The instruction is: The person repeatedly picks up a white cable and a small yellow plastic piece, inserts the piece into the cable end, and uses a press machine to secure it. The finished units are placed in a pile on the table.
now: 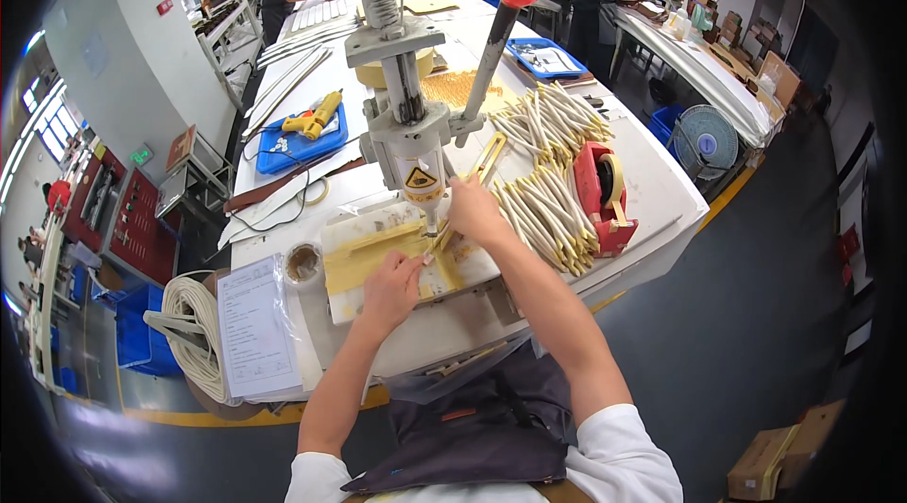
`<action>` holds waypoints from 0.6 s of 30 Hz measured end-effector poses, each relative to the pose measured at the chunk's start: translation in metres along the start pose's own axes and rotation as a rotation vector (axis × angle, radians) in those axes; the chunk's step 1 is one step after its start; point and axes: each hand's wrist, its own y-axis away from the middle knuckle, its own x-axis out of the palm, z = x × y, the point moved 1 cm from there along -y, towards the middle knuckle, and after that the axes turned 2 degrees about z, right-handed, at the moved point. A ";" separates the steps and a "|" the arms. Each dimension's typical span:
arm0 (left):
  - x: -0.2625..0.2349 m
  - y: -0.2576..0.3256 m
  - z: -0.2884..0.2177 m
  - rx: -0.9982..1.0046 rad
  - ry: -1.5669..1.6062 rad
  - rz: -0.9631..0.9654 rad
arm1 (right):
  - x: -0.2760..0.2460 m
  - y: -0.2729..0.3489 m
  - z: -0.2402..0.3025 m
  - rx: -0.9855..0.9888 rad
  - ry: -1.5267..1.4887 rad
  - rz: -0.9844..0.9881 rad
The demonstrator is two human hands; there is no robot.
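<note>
A grey hand press with a spring on top and a red-knobbed lever stands in front of me. Its narrow tip comes down over a pale base board covered partly with yellow tape. My left hand is closed, its fingertips pinching a small pale end beside the tip. Just right of the tip, my right hand is closed around a slim yellow piece that runs beneath its fingers. A narrow yellow loop sticks out beyond that hand; whether it is the same piece I cannot tell.
Pale cords with yellow ends lie piled to the right, beside a red tape dispenser. On the left are a blue tray with a yellow glue gun, a round container, a printed sheet and coiled cord. Other people work farther off.
</note>
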 end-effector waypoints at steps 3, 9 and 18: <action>0.001 -0.003 -0.004 0.031 0.019 -0.027 | -0.042 -0.013 -0.020 0.020 -0.233 -0.353; 0.000 0.005 0.003 -0.032 -0.010 -0.001 | -0.235 0.000 0.063 -0.400 -1.459 -0.522; 0.001 0.000 0.001 -0.015 -0.020 0.015 | -0.259 0.017 0.080 -0.742 -1.252 -0.274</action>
